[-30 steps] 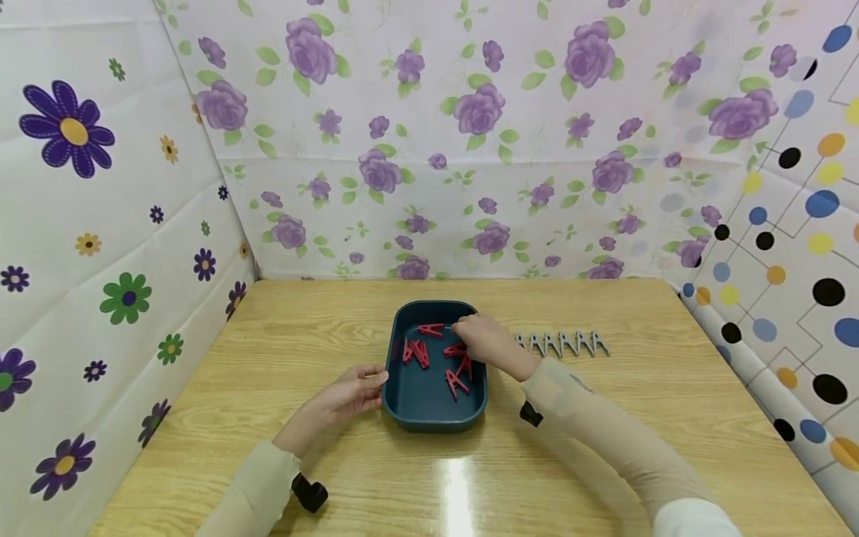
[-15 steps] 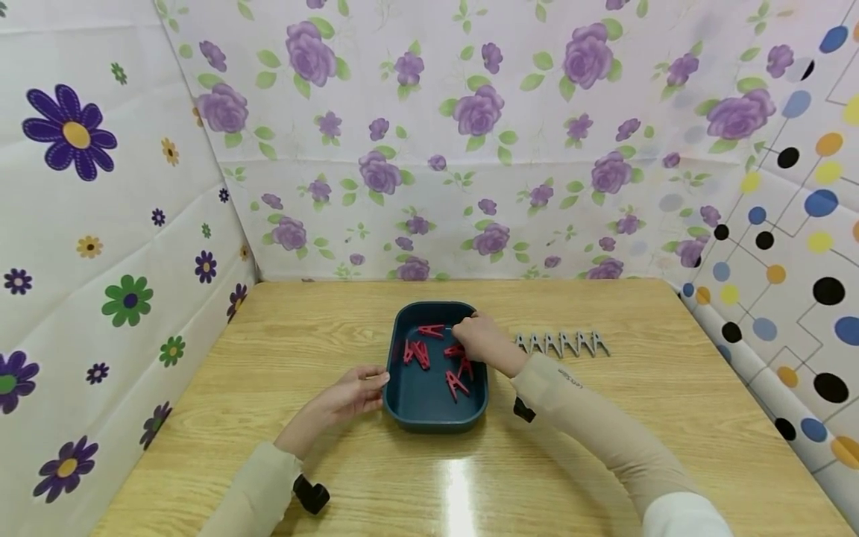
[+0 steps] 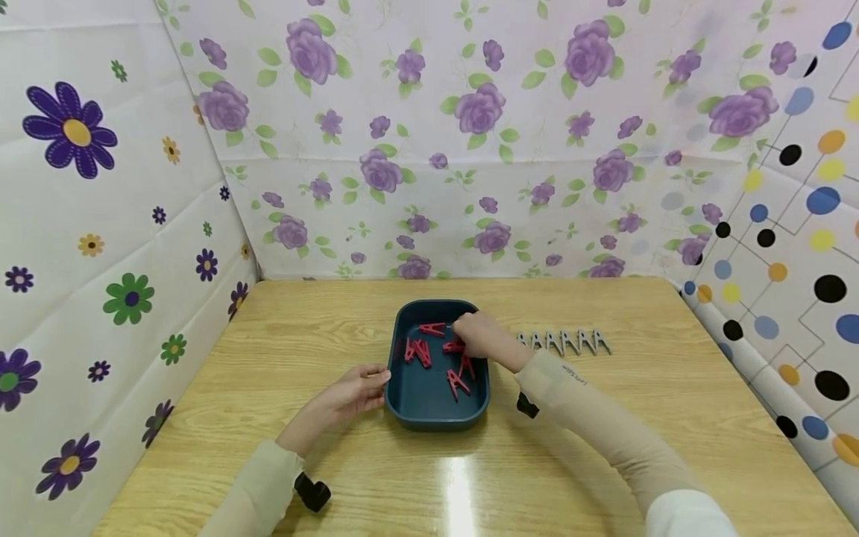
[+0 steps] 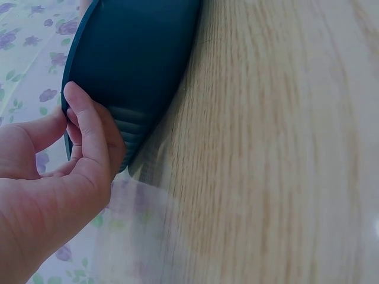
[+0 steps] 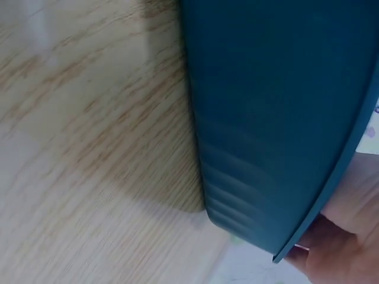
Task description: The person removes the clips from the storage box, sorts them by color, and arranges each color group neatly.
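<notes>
A dark teal plastic bin stands mid-table with several red clothespins lying in it. My left hand is at its left side; in the left wrist view, thumb and fingers pinch the rim, fingers against the outer wall. My right hand reaches over the right rim into the far right part, fingers curled down. A small grey tip of a clothespin pokes out beside its fingertips; the rest is hidden. In the right wrist view the bin wall covers most of that hand.
Right of the bin, several grey clothespins lie in a neat row on the wooden table, close by my right forearm. Patterned cloths hang behind and at both sides of the table.
My right forearm shifts slightly left, then barely back, while the hand stays over the same spot in the bin. The left hand, bin and clothespins hold their places.
</notes>
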`<state>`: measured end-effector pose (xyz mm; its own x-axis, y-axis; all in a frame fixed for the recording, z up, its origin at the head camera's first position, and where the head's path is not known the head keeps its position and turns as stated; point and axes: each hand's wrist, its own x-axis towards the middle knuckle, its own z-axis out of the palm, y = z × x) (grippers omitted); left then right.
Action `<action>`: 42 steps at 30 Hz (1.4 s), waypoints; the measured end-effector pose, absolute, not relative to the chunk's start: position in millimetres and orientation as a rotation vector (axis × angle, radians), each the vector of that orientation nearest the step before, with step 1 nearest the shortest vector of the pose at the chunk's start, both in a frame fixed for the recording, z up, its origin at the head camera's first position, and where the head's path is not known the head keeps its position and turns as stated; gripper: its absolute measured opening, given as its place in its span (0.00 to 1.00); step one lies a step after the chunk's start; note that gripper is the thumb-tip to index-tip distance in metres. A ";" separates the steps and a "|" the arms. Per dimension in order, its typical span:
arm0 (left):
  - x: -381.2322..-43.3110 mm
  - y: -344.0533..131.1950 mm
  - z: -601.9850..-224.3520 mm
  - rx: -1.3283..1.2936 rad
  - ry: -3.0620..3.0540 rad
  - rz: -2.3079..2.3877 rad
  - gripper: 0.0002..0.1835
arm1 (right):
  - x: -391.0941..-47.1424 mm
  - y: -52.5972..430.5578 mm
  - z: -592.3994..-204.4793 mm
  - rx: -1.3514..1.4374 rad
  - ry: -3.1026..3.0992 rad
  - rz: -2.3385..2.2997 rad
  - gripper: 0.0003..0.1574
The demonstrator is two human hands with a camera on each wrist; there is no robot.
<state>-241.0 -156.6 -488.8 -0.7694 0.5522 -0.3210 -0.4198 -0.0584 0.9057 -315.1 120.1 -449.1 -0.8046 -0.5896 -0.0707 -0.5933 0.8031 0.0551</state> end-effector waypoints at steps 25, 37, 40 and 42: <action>-240.6 -156.1 -485.9 0.126 1.575 1.886 0.10 | -324.2 151.8 -455.2 -1.212 2.885 -0.659 0.17; -239.8 -155.6 -486.1 0.138 1.570 1.892 0.09 | -317.6 158.0 -455.4 -1.271 2.948 -0.765 0.16; -239.8 -155.7 -486.4 0.138 1.569 1.895 0.09 | -316.5 159.9 -457.4 -1.288 2.966 -0.787 0.16; -240.0 -155.8 -486.8 0.140 1.566 1.897 0.09 | -316.0 160.8 -458.9 -1.290 2.981 -0.788 0.16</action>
